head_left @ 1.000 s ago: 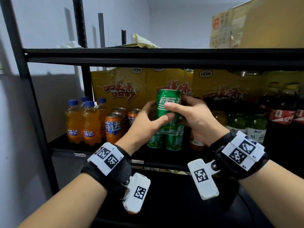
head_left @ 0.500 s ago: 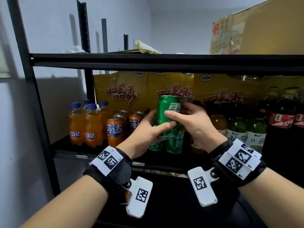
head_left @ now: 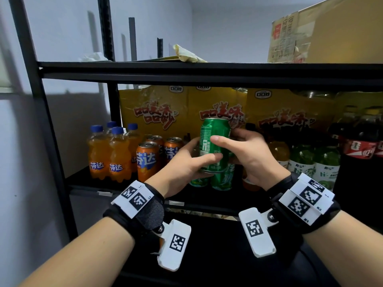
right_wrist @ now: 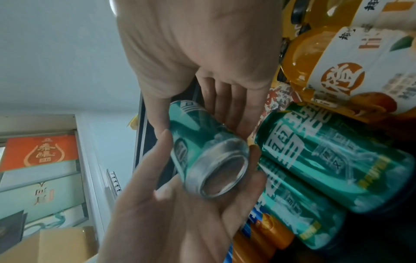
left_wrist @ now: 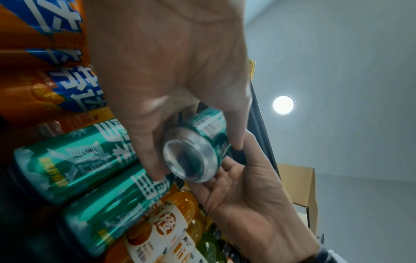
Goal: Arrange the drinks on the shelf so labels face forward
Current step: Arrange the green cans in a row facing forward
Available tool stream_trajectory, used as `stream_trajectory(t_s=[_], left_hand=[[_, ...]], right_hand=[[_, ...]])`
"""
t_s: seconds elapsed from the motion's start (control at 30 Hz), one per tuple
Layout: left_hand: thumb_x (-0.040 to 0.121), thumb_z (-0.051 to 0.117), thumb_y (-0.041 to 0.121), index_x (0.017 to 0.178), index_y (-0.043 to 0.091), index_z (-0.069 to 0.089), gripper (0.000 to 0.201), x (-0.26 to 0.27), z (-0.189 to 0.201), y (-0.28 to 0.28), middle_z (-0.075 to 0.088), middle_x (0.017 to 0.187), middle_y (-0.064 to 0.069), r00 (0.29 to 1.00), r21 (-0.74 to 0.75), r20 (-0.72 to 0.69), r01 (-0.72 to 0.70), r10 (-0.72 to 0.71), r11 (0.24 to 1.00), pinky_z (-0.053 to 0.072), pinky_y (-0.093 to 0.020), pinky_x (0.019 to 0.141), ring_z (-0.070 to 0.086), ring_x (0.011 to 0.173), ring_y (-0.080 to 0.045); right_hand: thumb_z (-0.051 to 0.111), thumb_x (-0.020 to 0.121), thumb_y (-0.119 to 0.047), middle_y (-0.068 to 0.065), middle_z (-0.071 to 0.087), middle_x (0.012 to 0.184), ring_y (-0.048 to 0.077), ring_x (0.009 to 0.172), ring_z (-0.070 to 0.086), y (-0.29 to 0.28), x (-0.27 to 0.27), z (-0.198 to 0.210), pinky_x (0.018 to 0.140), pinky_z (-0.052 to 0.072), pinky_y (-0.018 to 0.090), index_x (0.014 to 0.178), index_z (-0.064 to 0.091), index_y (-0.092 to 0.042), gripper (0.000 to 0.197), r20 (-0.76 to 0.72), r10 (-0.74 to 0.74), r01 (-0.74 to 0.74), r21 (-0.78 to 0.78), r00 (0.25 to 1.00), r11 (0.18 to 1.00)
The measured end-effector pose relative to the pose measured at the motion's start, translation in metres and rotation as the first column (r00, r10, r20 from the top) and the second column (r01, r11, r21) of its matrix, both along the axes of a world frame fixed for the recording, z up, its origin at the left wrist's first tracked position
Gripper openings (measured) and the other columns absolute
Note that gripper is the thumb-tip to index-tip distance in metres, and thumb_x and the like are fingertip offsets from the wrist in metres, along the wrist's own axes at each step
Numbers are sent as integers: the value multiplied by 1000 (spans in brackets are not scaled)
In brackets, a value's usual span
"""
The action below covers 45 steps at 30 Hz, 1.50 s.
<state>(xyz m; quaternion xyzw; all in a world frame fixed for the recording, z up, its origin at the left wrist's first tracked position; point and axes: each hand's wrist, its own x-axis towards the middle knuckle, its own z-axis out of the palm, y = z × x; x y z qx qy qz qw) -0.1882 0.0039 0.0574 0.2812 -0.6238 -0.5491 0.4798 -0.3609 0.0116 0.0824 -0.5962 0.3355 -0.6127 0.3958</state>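
Green aluminium, the can (head_left: pixel 214 146) is held upright in the air in front of the middle shelf (head_left: pixel 128 187), above two more green cans (head_left: pixel 221 179) standing there, and the side turned to the camera shows small print and a barcode rather than the big logo. The left hand (head_left: pixel 184 164) curls round its lower body with the thumb across the front near the base; the right hand (head_left: pixel 248 154) wraps the upper part, thumb lying over the front and fingers behind. It looks rigid but thin-walled and smooth, so a firm squeeze could dent it and a loose one let it slip; if full, it will have some heft. The plain cylinder wall is the best place to hold it, twisting between the two hands. Orange cans (head_left: pixel 148 158) and small orange bottles (head_left: pixel 109 154) stand to the left, green bottles (head_left: pixel 310 162) to the right, yellow boxes (head_left: pixel 153 108) behind.
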Motion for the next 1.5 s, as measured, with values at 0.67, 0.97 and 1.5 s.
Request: stream_trajectory(t_s=[0.67,0.97,1.5], left_hand=[[88,77,7,136,21,57,54,-2,-3,2,73,124,-9,998,-20,-38,-46,46,999,62,-38,85,72,111,-25],[78,75,22,138,27,52,64,-11,-5,5,69,129,-6,1000,-10,-19,-6,6,1000,55,-45,102,69,117,-23],[85,71,23,136,30,60,52,-3,-2,2,70,131,-2,999,-17,-42,19,-20,1000,55,-47,101,66,123,-24]], right_hand=[[84,85,-28,6,80,105,24,96,78,-1,-5,-2,86,62,42,118,74,-15,37,-50,2,-1,24,999,1000],[89,77,-19,7,80,104,25,97,78,1,-1,-4,90,62,46,115,74,-12,42,-49,-39,39,-9,998,999],[87,80,-20,7,81,101,25,94,78,2,-6,-2,80,64,41,113,75,-11,36,-18,-42,42,-23,999,999]])
